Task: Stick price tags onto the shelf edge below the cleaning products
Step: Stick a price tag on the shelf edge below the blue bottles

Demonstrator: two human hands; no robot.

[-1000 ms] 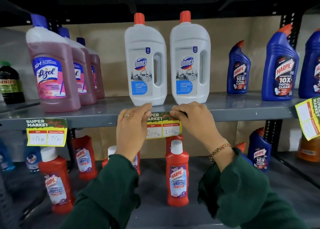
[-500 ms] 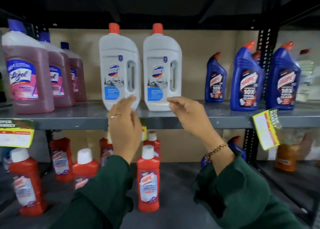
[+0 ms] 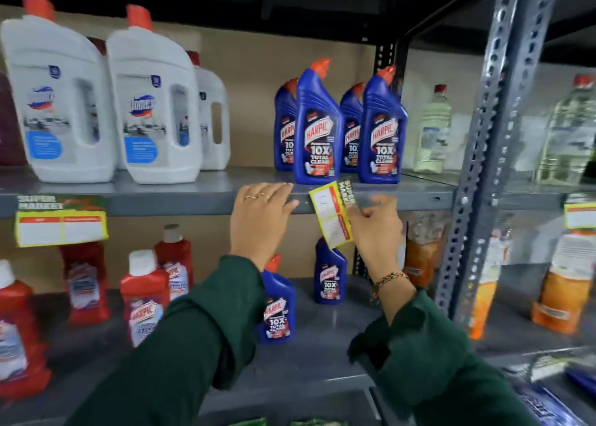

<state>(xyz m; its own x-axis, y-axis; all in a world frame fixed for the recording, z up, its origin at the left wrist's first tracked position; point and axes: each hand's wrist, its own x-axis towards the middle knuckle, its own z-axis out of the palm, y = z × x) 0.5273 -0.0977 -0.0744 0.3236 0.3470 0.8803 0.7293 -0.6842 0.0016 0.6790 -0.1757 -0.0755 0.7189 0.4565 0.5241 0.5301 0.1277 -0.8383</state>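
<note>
A yellow price tag (image 3: 332, 214) hangs turned on end against the grey shelf edge (image 3: 180, 203), just below the blue Harpic bottles (image 3: 316, 125). My right hand (image 3: 375, 229) pinches the tag's right side. My left hand (image 3: 261, 214) rests on the shelf edge a little left of the tag, fingers spread flat and holding nothing. Another price tag (image 3: 61, 221) is stuck level on the shelf edge below the white Domex bottles (image 3: 106, 103).
A perforated grey upright post (image 3: 493, 154) stands right of my hands. Beyond it are clear bottles (image 3: 432, 129) and a third price tag (image 3: 580, 214). The lower shelf holds red Harpic bottles (image 3: 145, 296), blue Harpic bottles (image 3: 277, 303) and orange pouches (image 3: 561, 290).
Both hands left the tag under the Domex bottles and moved right along the shelf. My right hand has taken hold of the tilted tag below the blue Harpic bottles.
</note>
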